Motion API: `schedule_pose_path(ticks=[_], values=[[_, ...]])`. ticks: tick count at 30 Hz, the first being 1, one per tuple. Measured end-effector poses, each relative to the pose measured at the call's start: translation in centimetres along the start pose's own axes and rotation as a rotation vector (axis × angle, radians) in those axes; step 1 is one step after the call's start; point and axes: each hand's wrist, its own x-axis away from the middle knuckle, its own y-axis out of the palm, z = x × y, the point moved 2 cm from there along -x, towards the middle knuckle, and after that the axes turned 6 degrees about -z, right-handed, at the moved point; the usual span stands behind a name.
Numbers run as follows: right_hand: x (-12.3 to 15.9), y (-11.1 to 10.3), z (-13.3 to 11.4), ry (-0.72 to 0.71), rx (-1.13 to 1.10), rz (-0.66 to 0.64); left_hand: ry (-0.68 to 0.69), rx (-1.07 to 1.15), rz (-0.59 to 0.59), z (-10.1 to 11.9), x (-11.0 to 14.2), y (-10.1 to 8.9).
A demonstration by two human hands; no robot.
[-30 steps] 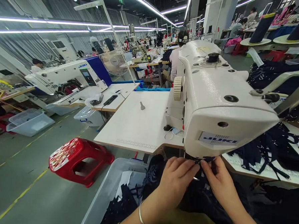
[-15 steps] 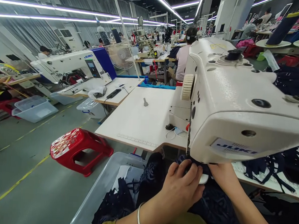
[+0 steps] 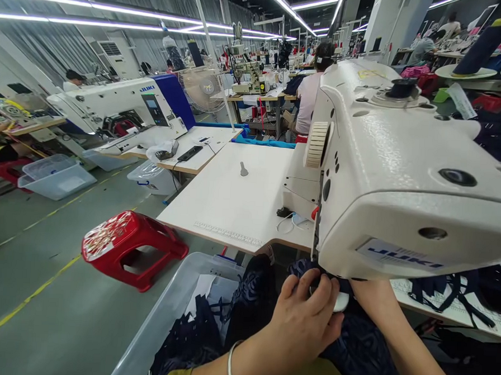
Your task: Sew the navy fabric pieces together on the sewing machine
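Observation:
My left hand (image 3: 304, 319), with a bangle at its wrist, is closed, its bent fingers gripping dark navy patterned fabric (image 3: 300, 267) just under the head of a white sewing machine (image 3: 402, 178). A smooth white rounded part (image 3: 341, 302) shows beside those fingers; what it belongs to is unclear. From the right, my right hand (image 3: 365, 288) reaches in beneath the machine head, which hides its fingers. More of the patterned fabric (image 3: 362, 350) hangs below both hands and over my lap.
A clear plastic bin (image 3: 155, 317) with dark cloth pieces stands at my left, near a red stool (image 3: 133, 248). On the white tabletop (image 3: 216, 191) lies a small grey flat piece (image 3: 243, 169). Dark straps (image 3: 450, 293) lie at right. A co-worker (image 3: 308, 95) sits ahead.
The view has shifted slightly, so the machine head looks a little larger and further right. Both hands stay in nearly the same place at the fabric.

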Motion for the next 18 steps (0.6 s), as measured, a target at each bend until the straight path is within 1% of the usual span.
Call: schedule_pose_path(ticks=[5, 12, 18], values=[[-0.06, -0.01, -0.17, 0.010, 0.038, -0.033, 0.001, -0.020, -0.022, 0.03, -0.06, -0.03], [-0.11, 0.27, -0.83, 0.049, 0.068, -0.047, -0.003, -0.026, -0.018, 0.10, 0.11, 0.22], [-0.05, 0.15, -0.98, 0.032, 0.084, -0.067, -0.008, -0.055, -0.027, 0.21, 0.14, 0.32]])
